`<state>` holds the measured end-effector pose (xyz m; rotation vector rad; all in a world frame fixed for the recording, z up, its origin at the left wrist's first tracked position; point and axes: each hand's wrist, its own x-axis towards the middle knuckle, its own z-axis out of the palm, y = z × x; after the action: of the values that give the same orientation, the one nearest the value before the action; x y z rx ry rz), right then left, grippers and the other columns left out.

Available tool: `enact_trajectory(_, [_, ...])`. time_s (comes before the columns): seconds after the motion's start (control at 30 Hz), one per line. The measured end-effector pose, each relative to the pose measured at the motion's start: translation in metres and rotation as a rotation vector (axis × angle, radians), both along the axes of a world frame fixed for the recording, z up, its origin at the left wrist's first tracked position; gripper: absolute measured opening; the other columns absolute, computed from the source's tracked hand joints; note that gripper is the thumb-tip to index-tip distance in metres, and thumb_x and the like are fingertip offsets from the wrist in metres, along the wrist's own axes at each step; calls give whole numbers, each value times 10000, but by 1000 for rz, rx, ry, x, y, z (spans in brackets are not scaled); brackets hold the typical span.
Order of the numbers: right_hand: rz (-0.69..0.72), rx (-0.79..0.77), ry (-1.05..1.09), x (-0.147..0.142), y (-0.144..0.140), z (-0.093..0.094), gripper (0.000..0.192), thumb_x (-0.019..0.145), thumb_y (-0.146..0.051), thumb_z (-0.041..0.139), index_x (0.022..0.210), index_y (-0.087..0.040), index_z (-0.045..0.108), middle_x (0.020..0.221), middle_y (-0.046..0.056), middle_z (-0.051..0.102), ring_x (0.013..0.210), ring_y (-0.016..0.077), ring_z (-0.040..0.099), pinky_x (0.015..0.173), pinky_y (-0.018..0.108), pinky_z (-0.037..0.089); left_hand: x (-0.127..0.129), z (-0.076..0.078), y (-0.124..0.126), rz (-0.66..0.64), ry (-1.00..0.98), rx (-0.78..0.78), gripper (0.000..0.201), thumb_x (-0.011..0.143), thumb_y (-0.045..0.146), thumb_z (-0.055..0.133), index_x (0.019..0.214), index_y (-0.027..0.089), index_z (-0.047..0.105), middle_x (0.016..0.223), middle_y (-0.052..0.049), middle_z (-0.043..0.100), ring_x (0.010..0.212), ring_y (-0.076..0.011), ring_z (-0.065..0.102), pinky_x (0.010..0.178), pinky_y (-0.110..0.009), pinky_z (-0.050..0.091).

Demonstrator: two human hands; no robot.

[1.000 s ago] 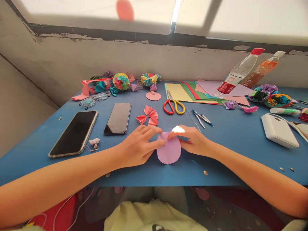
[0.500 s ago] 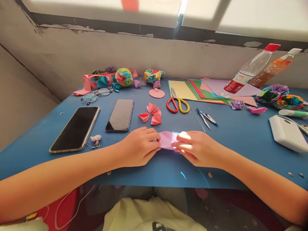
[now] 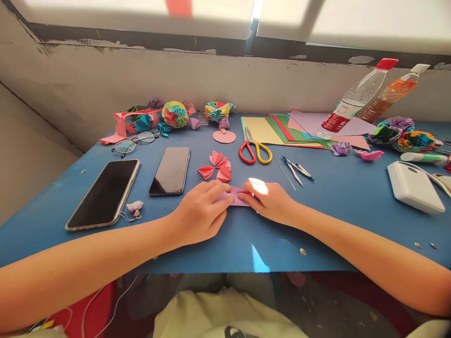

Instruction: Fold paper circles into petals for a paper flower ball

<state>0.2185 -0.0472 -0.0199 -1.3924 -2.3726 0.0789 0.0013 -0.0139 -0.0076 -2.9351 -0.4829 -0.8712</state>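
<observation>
Head view, just below the middle of the frame: the left hand (image 3: pixel 200 211) and the right hand (image 3: pixel 269 199) meet over a small folded piece of lilac paper (image 3: pixel 237 197) lying flat on the blue counter (image 3: pixel 338 206), fingertips of both pinched down on it so that only a narrow strip shows between them. The step in hand looks like pressing a fold flat; the next move would call for running a fingertip firmly along the crease while the other hand pins the paper so it does not slip. Just above the hands lie several folded pink paper fans (image 3: pixel 216 166), near them red-and-yellow scissors (image 3: pixel 255 151), and to the left two dark phones (image 3: pixel 171 170). A stack of coloured paper sheets (image 3: pixel 282 131) lies toward the upper right.
</observation>
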Motion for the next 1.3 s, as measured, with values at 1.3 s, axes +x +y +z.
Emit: enact_trajectory(1.3, [-1, -13, 691, -6, -20, 18, 245, 841, -281, 520, 1051, -193, 432, 738, 7, 601, 580, 102, 560, 525, 219, 477, 7, 17, -2, 59, -276, -1347, 335, 829, 351, 525, 1098, 152, 538, 812, -14, 575, 530, -80, 522, 492, -221, 456])
